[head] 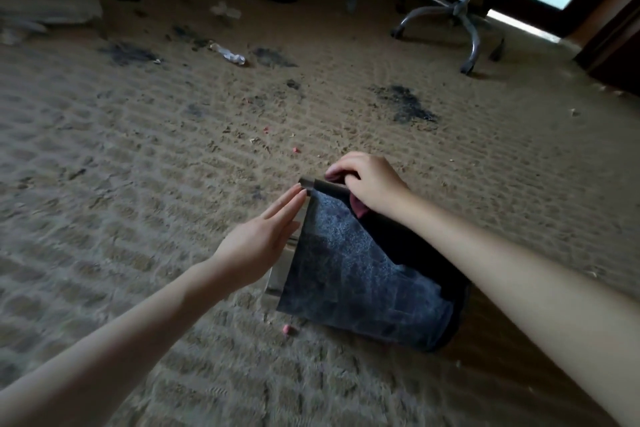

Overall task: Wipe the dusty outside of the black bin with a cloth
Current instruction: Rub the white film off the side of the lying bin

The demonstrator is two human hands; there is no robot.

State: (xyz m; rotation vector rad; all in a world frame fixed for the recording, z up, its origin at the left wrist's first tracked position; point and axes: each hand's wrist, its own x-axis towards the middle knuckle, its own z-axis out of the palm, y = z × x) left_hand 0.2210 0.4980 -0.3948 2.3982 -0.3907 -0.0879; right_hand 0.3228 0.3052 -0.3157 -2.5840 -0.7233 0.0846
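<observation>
The bin (360,274) is steadied by the flat, open left hand (263,239); a cloth (360,206) is clamped at its rim by the right hand (367,180).

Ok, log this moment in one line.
left hand: flat, steadying black bin | right hand: wiping bin's top with cloth | face: dusty

One head-worn wide-angle view looked forward and steeply down at the carpet (138,149), close over the left hand (266,239), right hand (367,180) and bin (356,274). Its upper edge reached a chair (460,10) farther off. No second view shared the scene.
</observation>
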